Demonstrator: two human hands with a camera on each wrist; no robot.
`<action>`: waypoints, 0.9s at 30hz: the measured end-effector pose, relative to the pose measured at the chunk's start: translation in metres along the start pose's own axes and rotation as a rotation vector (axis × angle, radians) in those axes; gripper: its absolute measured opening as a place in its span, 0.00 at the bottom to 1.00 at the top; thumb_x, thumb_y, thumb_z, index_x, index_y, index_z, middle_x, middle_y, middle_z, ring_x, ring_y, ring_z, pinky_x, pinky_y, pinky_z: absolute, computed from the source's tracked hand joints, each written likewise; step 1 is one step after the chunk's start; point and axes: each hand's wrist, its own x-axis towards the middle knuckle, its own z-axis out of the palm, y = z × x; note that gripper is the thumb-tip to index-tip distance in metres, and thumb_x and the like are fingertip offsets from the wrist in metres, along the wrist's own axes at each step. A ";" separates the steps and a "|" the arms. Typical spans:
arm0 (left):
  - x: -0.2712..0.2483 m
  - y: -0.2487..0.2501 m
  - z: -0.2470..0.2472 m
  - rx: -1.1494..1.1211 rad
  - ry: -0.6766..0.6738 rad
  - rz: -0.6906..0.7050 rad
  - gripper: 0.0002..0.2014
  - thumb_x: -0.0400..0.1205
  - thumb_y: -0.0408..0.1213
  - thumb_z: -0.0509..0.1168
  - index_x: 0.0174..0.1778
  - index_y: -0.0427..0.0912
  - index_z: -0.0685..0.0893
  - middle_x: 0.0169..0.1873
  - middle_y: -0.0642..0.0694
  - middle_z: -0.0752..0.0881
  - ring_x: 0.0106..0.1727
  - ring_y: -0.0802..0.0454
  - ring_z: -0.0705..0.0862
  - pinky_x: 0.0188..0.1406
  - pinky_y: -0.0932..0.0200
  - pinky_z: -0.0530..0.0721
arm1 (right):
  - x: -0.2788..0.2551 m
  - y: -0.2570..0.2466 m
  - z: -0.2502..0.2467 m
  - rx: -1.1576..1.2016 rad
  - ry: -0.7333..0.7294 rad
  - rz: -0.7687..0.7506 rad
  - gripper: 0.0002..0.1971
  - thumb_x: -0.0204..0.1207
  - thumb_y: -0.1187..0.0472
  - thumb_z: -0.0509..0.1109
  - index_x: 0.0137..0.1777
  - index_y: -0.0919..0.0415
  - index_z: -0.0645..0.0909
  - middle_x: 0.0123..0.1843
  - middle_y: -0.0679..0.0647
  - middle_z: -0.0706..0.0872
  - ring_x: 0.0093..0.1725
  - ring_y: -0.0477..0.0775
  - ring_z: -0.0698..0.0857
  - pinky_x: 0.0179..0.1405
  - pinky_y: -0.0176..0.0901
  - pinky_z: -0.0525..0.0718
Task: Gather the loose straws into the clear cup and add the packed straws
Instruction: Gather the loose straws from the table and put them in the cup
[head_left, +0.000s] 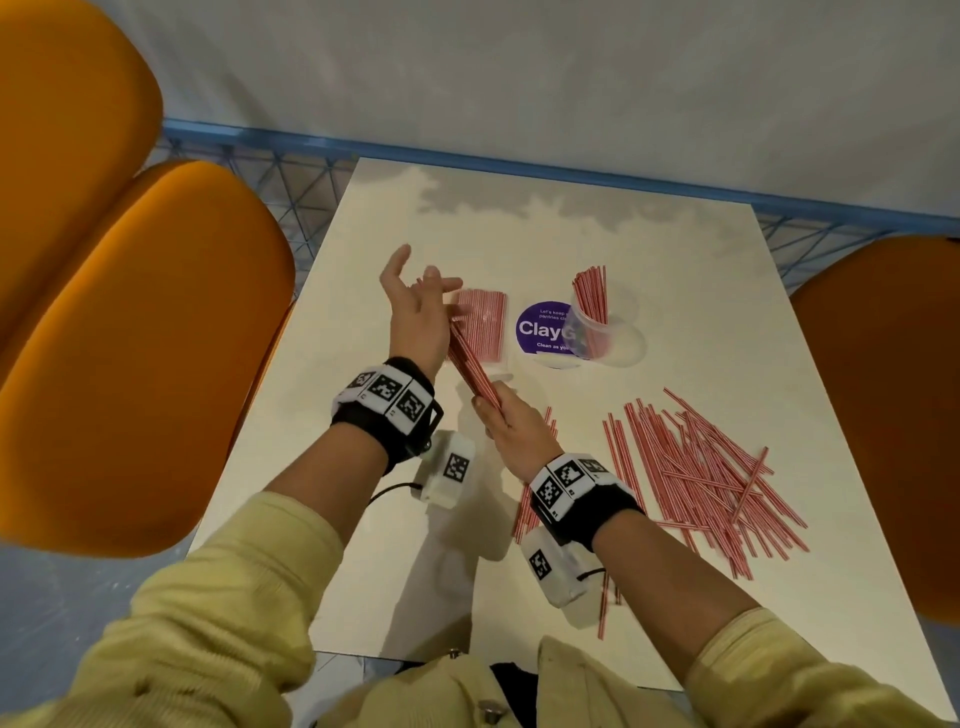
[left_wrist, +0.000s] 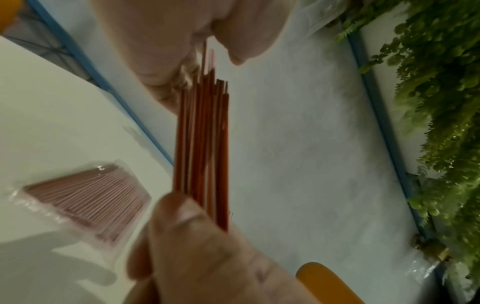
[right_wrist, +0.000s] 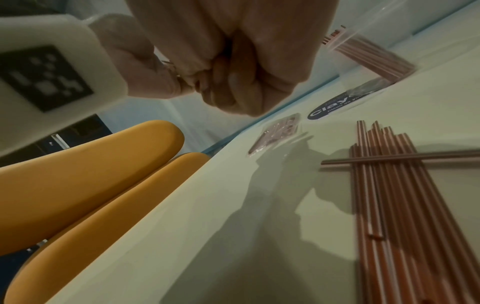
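Observation:
My right hand (head_left: 496, 413) grips the near end of a bundle of red-and-white straws (head_left: 470, 364), held slanting above the table. My left hand (head_left: 418, 296) is raised with fingers spread, its palm against the bundle's far end. In the left wrist view the bundle (left_wrist: 202, 144) runs from my right hand's fingers (left_wrist: 187, 230) up to my left palm. The clear cup (head_left: 610, 332) stands beyond, with several straws leaning in it. The packed straws (head_left: 480, 322) lie flat left of the cup. A heap of loose straws (head_left: 701, 478) lies to the right.
A white table (head_left: 701, 312) carries a round purple sticker (head_left: 543, 327) between pack and cup. Orange chairs (head_left: 130, 338) flank the table on the left and another (head_left: 893, 405) on the right. A few straws (right_wrist: 389, 185) lie under my right wrist.

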 end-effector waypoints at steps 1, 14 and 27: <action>0.002 -0.001 0.000 0.042 -0.002 0.024 0.17 0.87 0.41 0.48 0.73 0.53 0.62 0.43 0.51 0.85 0.39 0.50 0.85 0.41 0.55 0.84 | 0.001 0.000 0.000 -0.008 -0.006 0.005 0.12 0.84 0.56 0.54 0.56 0.64 0.74 0.30 0.46 0.73 0.31 0.49 0.74 0.32 0.40 0.70; -0.019 -0.031 0.020 0.214 -0.043 0.049 0.05 0.87 0.39 0.50 0.52 0.44 0.70 0.29 0.51 0.76 0.23 0.51 0.76 0.26 0.57 0.78 | 0.006 -0.005 -0.003 0.085 -0.009 0.138 0.10 0.81 0.57 0.59 0.38 0.56 0.72 0.29 0.50 0.75 0.28 0.48 0.72 0.34 0.43 0.70; -0.016 -0.035 0.047 0.336 0.023 0.139 0.06 0.86 0.41 0.51 0.48 0.46 0.72 0.39 0.48 0.81 0.38 0.52 0.80 0.41 0.56 0.78 | 0.007 -0.009 -0.037 0.598 0.126 0.278 0.18 0.79 0.44 0.61 0.34 0.54 0.79 0.26 0.54 0.75 0.15 0.43 0.63 0.13 0.32 0.58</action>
